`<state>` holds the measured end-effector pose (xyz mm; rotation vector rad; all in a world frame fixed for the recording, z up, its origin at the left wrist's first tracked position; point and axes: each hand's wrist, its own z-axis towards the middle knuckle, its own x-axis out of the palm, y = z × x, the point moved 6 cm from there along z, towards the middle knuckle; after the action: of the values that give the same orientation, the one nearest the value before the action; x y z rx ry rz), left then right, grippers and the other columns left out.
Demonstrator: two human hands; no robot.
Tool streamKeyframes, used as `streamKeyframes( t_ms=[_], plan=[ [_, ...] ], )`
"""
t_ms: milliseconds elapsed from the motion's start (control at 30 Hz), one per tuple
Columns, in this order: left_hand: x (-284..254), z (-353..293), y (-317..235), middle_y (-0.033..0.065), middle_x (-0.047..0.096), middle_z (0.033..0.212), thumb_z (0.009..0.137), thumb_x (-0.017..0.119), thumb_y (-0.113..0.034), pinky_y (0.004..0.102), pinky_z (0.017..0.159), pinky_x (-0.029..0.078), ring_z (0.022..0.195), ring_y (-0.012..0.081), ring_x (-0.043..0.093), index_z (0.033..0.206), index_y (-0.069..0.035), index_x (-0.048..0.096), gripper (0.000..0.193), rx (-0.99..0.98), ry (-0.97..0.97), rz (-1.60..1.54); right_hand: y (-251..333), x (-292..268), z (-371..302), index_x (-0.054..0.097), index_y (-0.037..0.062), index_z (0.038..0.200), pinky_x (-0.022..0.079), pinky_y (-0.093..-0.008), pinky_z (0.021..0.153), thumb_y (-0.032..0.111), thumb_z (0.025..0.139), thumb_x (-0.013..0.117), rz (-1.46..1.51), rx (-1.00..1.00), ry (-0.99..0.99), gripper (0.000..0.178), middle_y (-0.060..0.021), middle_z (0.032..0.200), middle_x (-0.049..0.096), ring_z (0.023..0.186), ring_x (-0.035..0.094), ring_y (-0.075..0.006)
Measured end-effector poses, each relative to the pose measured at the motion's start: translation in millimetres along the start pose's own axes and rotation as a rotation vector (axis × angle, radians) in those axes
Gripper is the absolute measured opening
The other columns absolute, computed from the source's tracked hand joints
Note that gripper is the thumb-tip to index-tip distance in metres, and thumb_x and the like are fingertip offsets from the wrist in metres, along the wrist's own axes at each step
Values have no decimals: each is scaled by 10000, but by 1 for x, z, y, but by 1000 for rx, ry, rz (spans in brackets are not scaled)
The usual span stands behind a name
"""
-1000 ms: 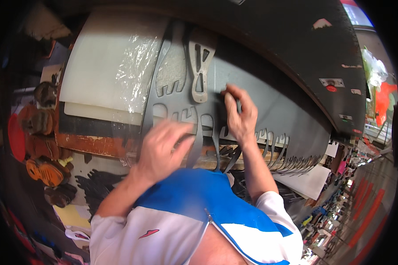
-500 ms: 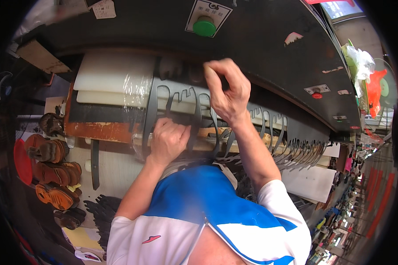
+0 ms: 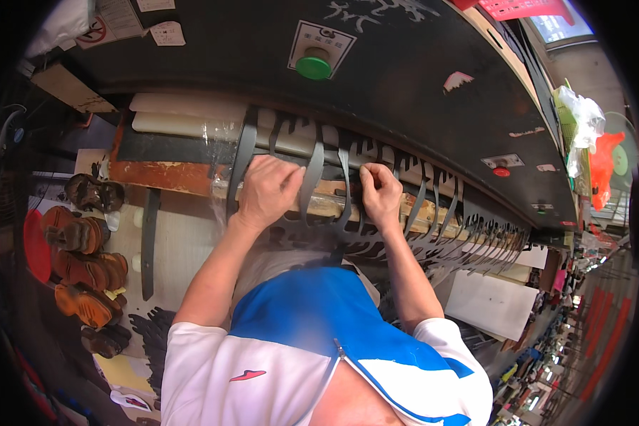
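Note:
A dark grey sheet with cut-out shapes (image 3: 312, 170) drapes over the near edge of the bed, its thin curved strips hanging down in front of me. My left hand (image 3: 268, 190) is closed, with curled fingers and thumb gripping the sheet between two strips. To its right, my right hand (image 3: 382, 193) pinches the sheet with thumb and fingertips pressed together; the exact spot under the fingertips is hidden. Behind the strips, pale cutting boards (image 3: 192, 122) lie stacked on the bed beneath the black press (image 3: 405, 78).
On the press front are a green push button (image 3: 314, 65) and a red button (image 3: 501, 172). The worn wooden bed edge (image 3: 163, 176) runs before me. Brown sole-shaped pieces (image 3: 85, 238) and a red dish (image 3: 37, 245) stand at left. A white panel (image 3: 491, 304) is at right.
My right hand has come down from above the bed toward me and now pinches the sheet. My left hand remains at the strips. The view has shifted slightly.

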<state>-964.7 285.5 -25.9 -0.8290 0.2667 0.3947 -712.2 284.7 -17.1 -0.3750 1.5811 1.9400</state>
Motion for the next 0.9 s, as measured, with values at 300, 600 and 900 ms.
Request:
streamKeyframes(
  t_ms=[300,600,900],
  plan=[
    [50,-17,-46,136,752,1043,978,715,-142,491,806,520,887,383,699,1162,-64,680,203,-232,131,226,0,-4,-11,774,18,934,548,-389,688,80,914,770,-186,-407,78,65,-134,827,743,726,695,-290],
    [55,-29,-30,127,730,964,980,688,-76,478,812,482,892,375,689,1122,-64,633,153,-321,147,97,-13,1,-19,800,33,914,580,-435,731,124,900,759,-228,-216,180,100,-154,839,771,778,733,-358],
    [28,-94,-31,127,706,936,941,666,-52,489,808,450,882,375,662,1070,-64,614,140,-245,204,12,-26,28,-84,739,-9,930,519,-337,603,116,945,767,-171,-158,268,129,-154,739,690,620,667,-230]
  ],
)
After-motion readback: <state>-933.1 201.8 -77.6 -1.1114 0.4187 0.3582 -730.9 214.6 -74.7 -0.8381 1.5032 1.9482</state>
